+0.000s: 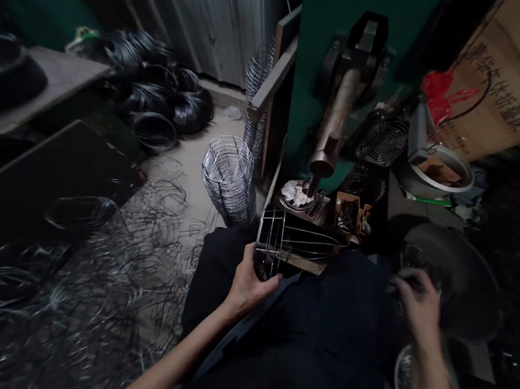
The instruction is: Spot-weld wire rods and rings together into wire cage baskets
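My left hand (pixel 252 281) grips the near rim of a small wire cage (pixel 289 243) that lies on its side over my lap, its narrow end toward the green machine (pixel 356 50). My right hand (pixel 415 301) reaches to the right with fingers curled at a dark round tray (pixel 457 276); the hand is smeared and what the fingers hold is unclear. The machine's metal arm (pixel 335 124) hangs just above the cage's far end.
A stack of finished wire cages (pixel 230 179) stands on the floor at left of the machine. Loose wire rings (pixel 71 295) cover the floor. Black wire coils (pixel 161 96) lie further back. A small fan (pixel 384 139), a bowl (pixel 437 172) and a cardboard box (pixel 512 78) sit at right.
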`<state>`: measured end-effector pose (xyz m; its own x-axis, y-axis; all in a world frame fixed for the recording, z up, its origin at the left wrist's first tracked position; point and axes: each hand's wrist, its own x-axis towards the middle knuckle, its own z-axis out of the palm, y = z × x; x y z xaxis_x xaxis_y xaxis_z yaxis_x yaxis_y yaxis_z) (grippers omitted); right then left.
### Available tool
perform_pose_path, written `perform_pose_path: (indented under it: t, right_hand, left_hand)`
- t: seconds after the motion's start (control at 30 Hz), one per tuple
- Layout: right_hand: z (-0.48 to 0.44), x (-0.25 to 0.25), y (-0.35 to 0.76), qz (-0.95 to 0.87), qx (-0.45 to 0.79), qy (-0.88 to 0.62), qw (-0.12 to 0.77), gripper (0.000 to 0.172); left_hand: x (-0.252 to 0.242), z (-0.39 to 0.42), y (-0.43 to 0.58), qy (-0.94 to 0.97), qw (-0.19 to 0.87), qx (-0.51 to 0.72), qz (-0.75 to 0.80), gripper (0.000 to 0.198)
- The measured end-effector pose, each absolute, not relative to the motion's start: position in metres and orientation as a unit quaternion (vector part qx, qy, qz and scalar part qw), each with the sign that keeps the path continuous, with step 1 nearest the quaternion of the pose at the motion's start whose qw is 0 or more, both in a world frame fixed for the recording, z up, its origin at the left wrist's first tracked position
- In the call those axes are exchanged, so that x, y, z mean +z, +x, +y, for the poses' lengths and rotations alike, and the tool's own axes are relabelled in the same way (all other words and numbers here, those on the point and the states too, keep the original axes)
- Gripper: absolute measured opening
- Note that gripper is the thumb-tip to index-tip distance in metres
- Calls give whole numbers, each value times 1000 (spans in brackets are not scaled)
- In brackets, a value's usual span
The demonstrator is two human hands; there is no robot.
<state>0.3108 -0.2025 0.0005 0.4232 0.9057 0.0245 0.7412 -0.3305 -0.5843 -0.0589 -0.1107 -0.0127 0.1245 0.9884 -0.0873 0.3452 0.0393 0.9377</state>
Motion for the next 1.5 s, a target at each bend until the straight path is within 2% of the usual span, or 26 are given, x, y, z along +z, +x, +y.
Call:
perform_pose_path:
  t: [0.03, 0.1, 0.17, 0.27, 0.37, 0.5, 0.83, 1.33, 1.5]
  right_hand:
    - [-176, 17, 287, -539, 183, -752, 332, 23]
    - [-134, 44, 243, -612, 233, -660, 368, 22]
    - [-108, 58, 212, -675, 248, -599, 352, 23]
    - [-90, 57, 191, -748, 203, -559, 296, 22]
    - [-81, 43, 186, -778, 159, -552, 255, 24]
    - [-72, 28, 184, -793, 110, -548, 242, 32]
    - [-44, 41, 173, -788, 33, -505, 351, 18]
    - [-21, 41, 170, -787, 20, -488, 377, 18]
    - [-24, 36, 165, -744, -9, -533, 403, 11]
  left_hand:
    - [-10, -110, -58, 597, 452, 348, 564, 55]
    - [-4, -110, -57, 596, 448, 345, 570, 56]
    - [0, -109, -58, 597, 449, 352, 564, 56]
    - [3, -106, -61, 598, 455, 358, 555, 57]
    - [2, -99, -63, 598, 452, 356, 558, 57]
    - [2, -87, -62, 598, 441, 361, 564, 60]
    - [-12, -59, -67, 613, 398, 396, 555, 64]
    - [-12, -34, -65, 621, 390, 417, 537, 63]
    - [-12, -31, -68, 621, 402, 419, 526, 62]
